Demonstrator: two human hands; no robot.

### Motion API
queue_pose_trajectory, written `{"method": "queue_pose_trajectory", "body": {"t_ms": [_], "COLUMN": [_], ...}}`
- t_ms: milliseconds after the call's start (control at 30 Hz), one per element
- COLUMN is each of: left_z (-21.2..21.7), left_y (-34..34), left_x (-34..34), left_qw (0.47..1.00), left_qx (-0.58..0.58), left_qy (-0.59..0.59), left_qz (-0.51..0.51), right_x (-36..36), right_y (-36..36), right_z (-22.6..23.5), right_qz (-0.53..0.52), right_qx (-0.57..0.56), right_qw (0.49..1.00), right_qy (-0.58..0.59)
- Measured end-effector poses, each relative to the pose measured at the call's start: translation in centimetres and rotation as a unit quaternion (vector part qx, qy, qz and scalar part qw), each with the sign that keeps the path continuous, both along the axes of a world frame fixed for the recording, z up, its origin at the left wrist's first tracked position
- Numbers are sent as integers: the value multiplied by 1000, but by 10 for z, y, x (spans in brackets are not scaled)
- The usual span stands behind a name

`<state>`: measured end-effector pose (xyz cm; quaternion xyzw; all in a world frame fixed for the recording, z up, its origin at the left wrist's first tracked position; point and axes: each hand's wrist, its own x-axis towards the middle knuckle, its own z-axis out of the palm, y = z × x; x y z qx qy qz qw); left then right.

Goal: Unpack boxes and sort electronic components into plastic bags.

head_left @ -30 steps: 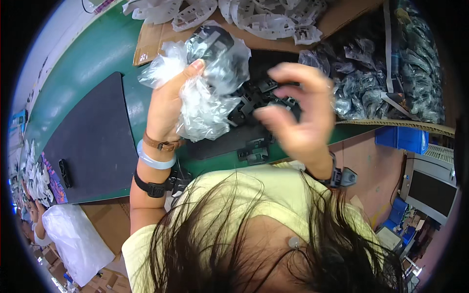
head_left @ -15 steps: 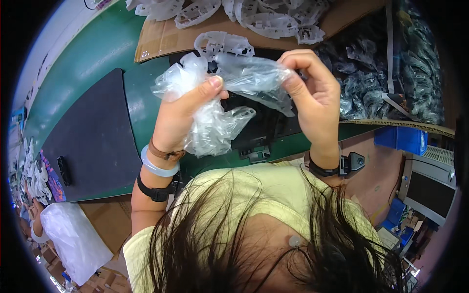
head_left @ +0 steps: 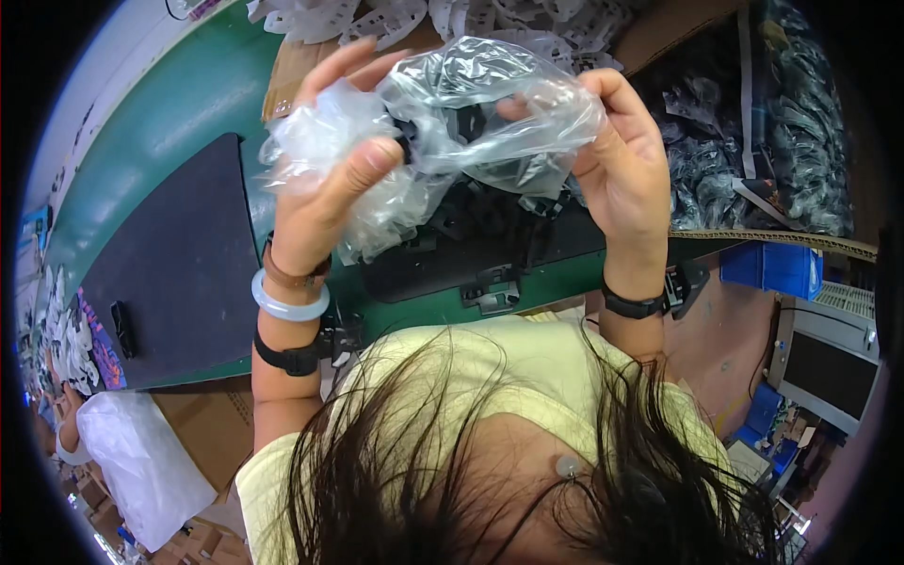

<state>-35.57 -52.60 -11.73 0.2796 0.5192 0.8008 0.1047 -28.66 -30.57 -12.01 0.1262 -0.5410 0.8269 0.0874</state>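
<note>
My left hand (head_left: 306,226) holds a crumpled bunch of clear plastic bags (head_left: 330,132), its thumb in front and its fingers stretched out behind. Something small and black (head_left: 403,139) shows beside the left thumb tip, too hidden to name. One clear plastic bag (head_left: 471,75) spreads wide between my hands. Its right end is pinched in my right hand (head_left: 629,174), and one right fingertip shows through the film. Beneath the bag, several black plastic parts (head_left: 452,221) lie on the bench, partly covered from view.
White plastic frames (head_left: 565,24) are heaped on cardboard at the back. To the right stands a carton (head_left: 800,235) full of bagged dark parts. A black mat (head_left: 179,273) covers the green bench's left side; a dark fixture (head_left: 492,294) sits at its near edge.
The bag between my hands has spread wider and risen. Both hands have moved up and farther apart, the left one leftward, and its fingers have stretched out.
</note>
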Motion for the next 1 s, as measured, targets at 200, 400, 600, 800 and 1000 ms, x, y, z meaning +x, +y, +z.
{"method": "queue_pose_trajectory", "body": {"t_ms": [200,400,600,800,1000], "left_z": [-17,-35,-34,-26,-19], "left_y": [1,11,22,12,9], "left_x": [-7,6,12,14,16], "left_qw": [982,979,982,956,955], "left_qx": [-169,-45,-123,-294,-269], "left_qy": [-8,-196,-138,12,76], "left_qz": [-81,-28,-43,-11,94], "right_x": [-12,25,38,39,42], "right_y": [-12,-23,-32,-27,-34], "right_z": [-4,-20,-23,-12,-7], "right_qz": [36,-12,-38,-152,-238], "right_qx": [-130,-73,4,38,48], "right_qw": [984,989,972,958,963], "right_qy": [-118,-128,-233,-241,-119]}}
